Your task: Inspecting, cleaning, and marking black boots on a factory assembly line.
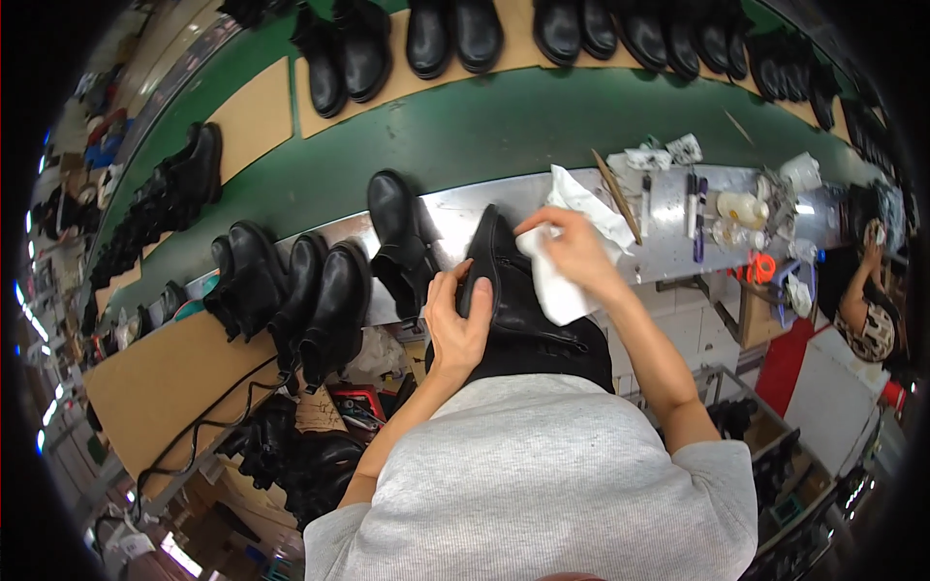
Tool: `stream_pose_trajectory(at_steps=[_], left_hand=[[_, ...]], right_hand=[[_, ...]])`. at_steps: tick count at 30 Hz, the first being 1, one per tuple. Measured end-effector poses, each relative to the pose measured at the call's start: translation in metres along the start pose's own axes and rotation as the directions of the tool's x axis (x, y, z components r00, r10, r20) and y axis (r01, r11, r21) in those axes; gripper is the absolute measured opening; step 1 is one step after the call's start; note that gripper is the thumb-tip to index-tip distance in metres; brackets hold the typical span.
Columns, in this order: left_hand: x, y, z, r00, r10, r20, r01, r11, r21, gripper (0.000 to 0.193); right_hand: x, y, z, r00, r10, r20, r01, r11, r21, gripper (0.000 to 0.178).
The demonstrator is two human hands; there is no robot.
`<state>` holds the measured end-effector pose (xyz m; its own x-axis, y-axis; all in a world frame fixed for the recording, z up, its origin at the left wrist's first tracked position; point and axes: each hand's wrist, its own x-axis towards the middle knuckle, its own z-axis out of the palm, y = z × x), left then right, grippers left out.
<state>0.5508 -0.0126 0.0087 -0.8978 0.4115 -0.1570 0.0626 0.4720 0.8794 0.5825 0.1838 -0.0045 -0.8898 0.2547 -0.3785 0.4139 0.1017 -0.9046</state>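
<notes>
My left hand [457, 327] grips a black ankle boot [516, 290] on my lap, its thumb lying along the boot's side. The boot rests on its side, toe pointing away from me, with a zip running along the leather. In my right hand [575, 254] is a bunched white cloth [559, 293], which hangs down against the boot's right side. Whether the cloth presses on the leather there is hard to see. A similar black boot [391, 206] stands on the metal bench edge just left of my left hand.
More black boots [341, 295] stand on the left of the bench. Boots on cardboard [260, 102] line the green conveyor belt [426, 136]. A white paper sheet [594, 205], pens [691, 205], bottles [742, 208] and orange tape [763, 267] lie right. A co-worker's arm [855, 300] shows far right.
</notes>
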Motion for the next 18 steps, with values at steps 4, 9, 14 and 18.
stream_pose_trajectory(at_steps=[4,9,14,18], left_hand=[[0.008,-0.018,0.002,0.964,-0.256,-0.074,0.164,0.789,-0.592,0.039],[-0.008,-0.049,-0.013,0.831,-0.476,0.289,0.557,0.697,-0.452,0.037],[0.000,-0.029,-0.069,0.935,-0.219,-0.279,0.126,0.940,-0.316,0.027],[0.056,-0.116,-0.083,0.809,-0.532,-0.251,0.402,0.812,-0.423,0.046]], right_hand=[[0.002,-0.009,-0.054,0.962,-0.009,-0.272,0.121,0.910,0.397,0.030],[-0.001,0.019,-0.079,0.908,-0.039,-0.417,-0.034,0.986,-0.165,0.032],[-0.016,0.066,-0.136,0.786,-0.071,-0.613,-0.403,0.694,-0.597,0.042],[0.024,0.062,-0.072,0.781,-0.545,-0.304,0.197,0.677,-0.709,0.047]])
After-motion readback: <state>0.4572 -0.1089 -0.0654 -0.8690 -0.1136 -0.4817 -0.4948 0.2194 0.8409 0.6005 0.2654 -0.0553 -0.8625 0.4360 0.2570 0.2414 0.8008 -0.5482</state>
